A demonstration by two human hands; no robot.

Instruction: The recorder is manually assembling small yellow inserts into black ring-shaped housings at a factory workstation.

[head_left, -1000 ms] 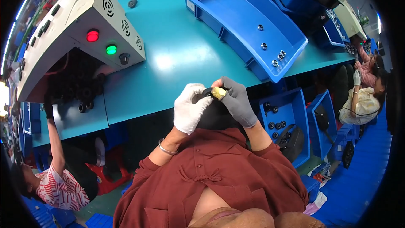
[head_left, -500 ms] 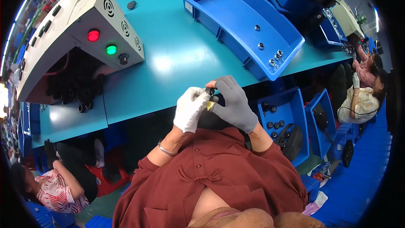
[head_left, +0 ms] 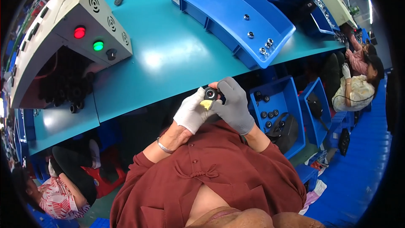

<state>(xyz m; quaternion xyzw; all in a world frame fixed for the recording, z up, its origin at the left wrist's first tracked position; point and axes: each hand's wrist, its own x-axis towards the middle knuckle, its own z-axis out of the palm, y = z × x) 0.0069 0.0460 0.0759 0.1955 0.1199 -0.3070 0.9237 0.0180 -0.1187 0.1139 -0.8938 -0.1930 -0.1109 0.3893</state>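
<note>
Hands, left (head_left: 192, 112) and right (head_left: 234, 105), pinch a small black round part (head_left: 210, 94) between them.

Left hand (head_left: 192, 113) in white knit cloth glove, right hand (head_left: 233, 106) in grey knit glove, both matt. Small round part (head_left: 210, 94) between them looks black, glossy plastic or metal, can't tell which; yellow scrap (head_left: 206, 104) below it looks soft, matt. Teal bench top (head_left: 168, 55) smooth, shiny glare. Blue tray (head_left: 228, 0) smooth plastic, holding small shiny metal pieces (head_left: 265, 46). Control box (head_left: 63, 38) matt beige painted metal. Maroon shirt (head_left: 211, 177) woven cloth. Wrist bangle (head_left: 162, 147) polished metal.
</note>
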